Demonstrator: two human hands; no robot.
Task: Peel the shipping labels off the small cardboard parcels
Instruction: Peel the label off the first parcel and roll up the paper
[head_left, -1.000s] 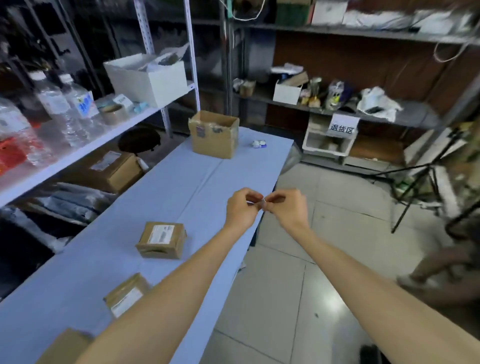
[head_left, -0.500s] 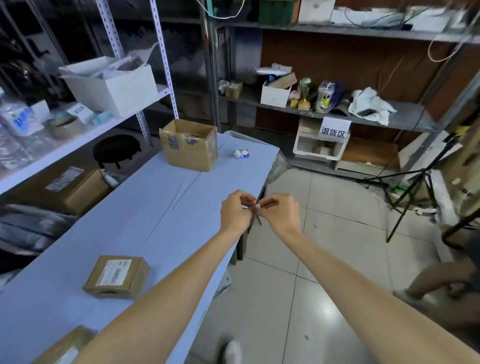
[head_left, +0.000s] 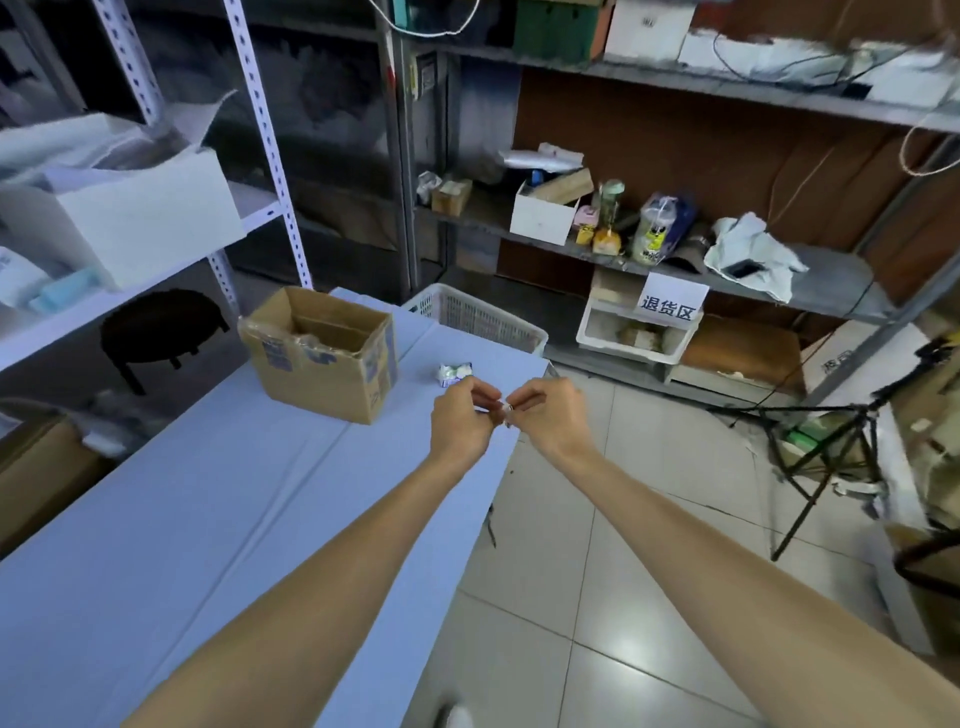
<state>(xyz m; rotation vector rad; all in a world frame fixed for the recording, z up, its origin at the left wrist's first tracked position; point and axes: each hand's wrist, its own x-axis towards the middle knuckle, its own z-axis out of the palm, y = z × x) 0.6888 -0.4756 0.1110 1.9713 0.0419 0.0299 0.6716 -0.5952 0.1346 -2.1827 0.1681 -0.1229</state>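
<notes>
My left hand and my right hand meet in front of me, above the right edge of the light blue table. Between their fingertips both hands pinch a small crumpled white scrap of label. An open brown cardboard box with tape on its sides stands on the far part of the table, to the left of my hands. No small parcel is in view.
A small white and blue packet lies on the table just beyond my left hand. A white plastic basket sits past the table's far end. Shelving lines the back and left. A black tripod stands on the tiled floor at right.
The view has moved forward along the table: the small parcels have dropped out of sight and the open box is nearer. My hands stay together on the scrap.
</notes>
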